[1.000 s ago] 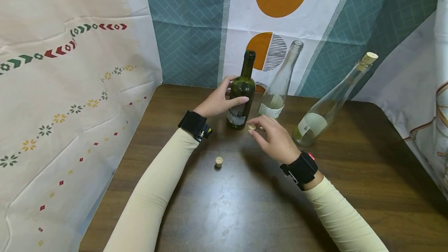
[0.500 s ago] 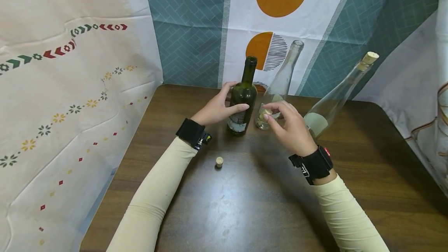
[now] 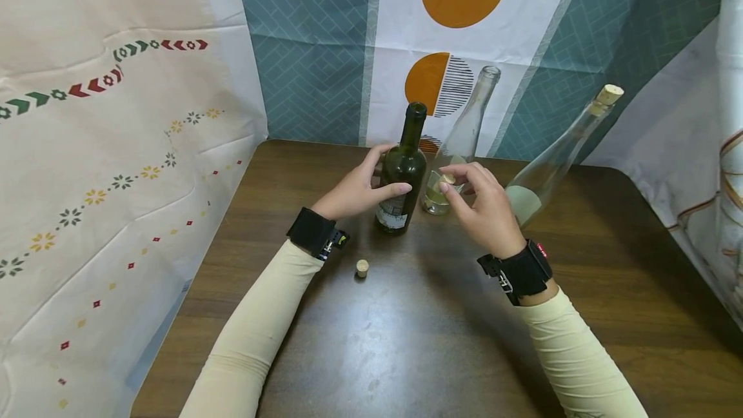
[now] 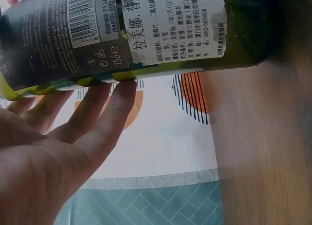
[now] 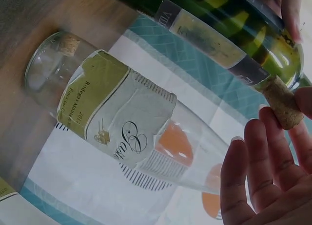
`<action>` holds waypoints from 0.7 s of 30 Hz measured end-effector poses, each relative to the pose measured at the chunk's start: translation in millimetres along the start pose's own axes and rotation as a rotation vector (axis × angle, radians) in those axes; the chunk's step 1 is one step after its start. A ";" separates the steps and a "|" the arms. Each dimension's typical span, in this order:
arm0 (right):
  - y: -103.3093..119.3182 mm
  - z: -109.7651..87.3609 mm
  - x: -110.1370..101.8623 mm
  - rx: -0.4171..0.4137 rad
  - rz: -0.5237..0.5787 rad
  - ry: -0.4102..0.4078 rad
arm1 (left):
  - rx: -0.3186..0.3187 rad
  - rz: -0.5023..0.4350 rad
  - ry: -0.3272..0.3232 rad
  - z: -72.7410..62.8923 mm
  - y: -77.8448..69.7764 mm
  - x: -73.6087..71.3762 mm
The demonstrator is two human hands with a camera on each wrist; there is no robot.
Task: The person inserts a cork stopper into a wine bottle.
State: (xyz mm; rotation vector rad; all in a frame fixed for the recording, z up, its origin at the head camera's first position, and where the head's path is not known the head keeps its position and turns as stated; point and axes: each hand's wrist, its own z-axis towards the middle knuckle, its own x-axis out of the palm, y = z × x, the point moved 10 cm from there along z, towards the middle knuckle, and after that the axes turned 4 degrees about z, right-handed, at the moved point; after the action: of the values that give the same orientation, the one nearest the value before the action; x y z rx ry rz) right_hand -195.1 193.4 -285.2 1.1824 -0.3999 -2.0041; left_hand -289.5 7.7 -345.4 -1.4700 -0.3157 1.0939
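Observation:
My left hand [image 3: 361, 191] grips the dark green wine bottle [image 3: 404, 165] around its body, thumb across the front; this bottle stands upright with an uncovered mouth. In the left wrist view its labels [image 4: 178, 28] show, fingers behind. My right hand [image 3: 486, 211] pinches a cork [image 5: 282, 103] between thumb and fingers, just right of the green bottle. Behind that hand stands a clear glass bottle [image 3: 464, 131], its mouth uncovered and its lower part partly hidden. Another small cork [image 3: 362, 268] stands on the table in front of the left hand.
A second clear bottle [image 3: 542, 176] with a cork [image 3: 609, 94] in its mouth stands to the right, its base hidden by my right hand. Patterned cloths [image 3: 313, 82] hang behind and beside the brown table [image 3: 325, 353].
The green bottle has come toward me with my left hand. My right hand, still pinching its cork, has moved right and slightly away. The cork on the table stays put.

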 end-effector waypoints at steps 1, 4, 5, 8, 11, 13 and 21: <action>0.2 0.2 -0.5 0.001 0.003 -0.004 | 0.000 -0.004 0.001 -1.0 -0.5 0.6; 2.4 1.7 -4.1 -0.006 0.014 -0.025 | -0.003 -0.007 0.006 -2.7 -1.3 1.9; 3.5 2.5 -5.7 -0.010 0.019 -0.033 | -0.005 -0.003 0.009 -3.3 -1.5 2.2; 7.9 5.7 -10.5 -0.019 0.034 -0.054 | -0.008 0.010 0.015 -4.4 -1.1 3.0; 14.3 10.2 -15.0 -0.022 0.050 -0.072 | -0.013 0.023 0.022 -5.5 0.4 3.0; 19.5 14.0 -17.9 -0.024 0.062 -0.082 | -0.012 0.024 0.025 -5.8 1.0 3.0; 40.9 28.0 -25.2 -0.043 0.141 -0.093 | 0.003 0.017 0.041 -6.8 -1.5 2.8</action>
State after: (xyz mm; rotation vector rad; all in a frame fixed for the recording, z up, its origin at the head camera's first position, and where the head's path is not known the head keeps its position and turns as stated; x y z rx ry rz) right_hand -193.3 182.1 -230.7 1.0086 -0.4714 -1.9400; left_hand -282.3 5.8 -346.4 -1.4930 -0.2725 1.0757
